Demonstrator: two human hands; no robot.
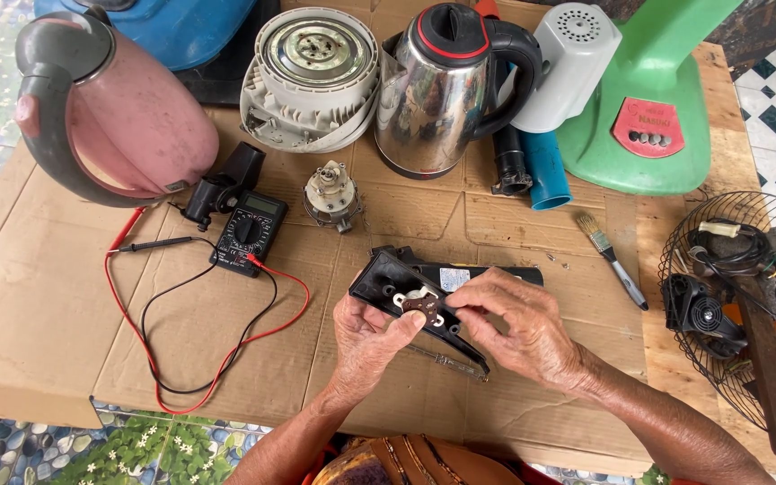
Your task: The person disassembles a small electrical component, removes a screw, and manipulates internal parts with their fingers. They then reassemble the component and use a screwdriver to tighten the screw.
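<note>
My left hand (368, 339) grips the near end of a black plastic kettle handle housing (386, 280) from below, thumb pressing beside a small brown round part (425, 304) seated in it. My right hand (514, 325) pinches that brown part from the right with thumb and forefinger. A thin metal screwdriver (446, 361) lies on the cardboard (65, 341) just under both hands.
A black multimeter (249, 231) with red and black leads lies left. Behind stand a pink kettle (114, 108), steel kettle (437, 90), round grey base (312, 76), small metal part (330, 193), blue tube (545, 171), green fan base (644, 117). Paintbrush (611, 259) and wire fan guard (738, 305) sit right.
</note>
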